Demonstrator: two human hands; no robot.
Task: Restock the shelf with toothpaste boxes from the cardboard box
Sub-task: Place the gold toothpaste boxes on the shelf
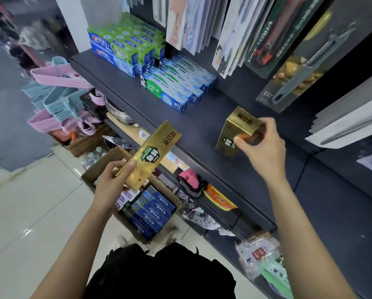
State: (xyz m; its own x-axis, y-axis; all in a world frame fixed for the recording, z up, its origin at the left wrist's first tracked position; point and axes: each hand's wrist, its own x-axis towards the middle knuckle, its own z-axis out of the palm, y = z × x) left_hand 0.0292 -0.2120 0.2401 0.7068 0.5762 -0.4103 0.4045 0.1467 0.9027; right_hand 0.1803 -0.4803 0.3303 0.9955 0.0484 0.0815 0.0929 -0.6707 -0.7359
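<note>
Gold toothpaste box (234, 134) pinched by R hand (264, 147) at its near end over shelf (202, 126) — could tip; L hand (111, 182) grips 2nd gold box (148, 156) by its low end.

Single head view, looking steeply down, close over shelf (202, 130).

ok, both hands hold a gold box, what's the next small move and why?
Probably set down the gold box that the right hand grips, tilted over the bare part of the shelf, to the right of the blue boxes. The left hand holds the second gold box in front of the shelf edge, above the cardboard box, so it likely goes next.
</note>
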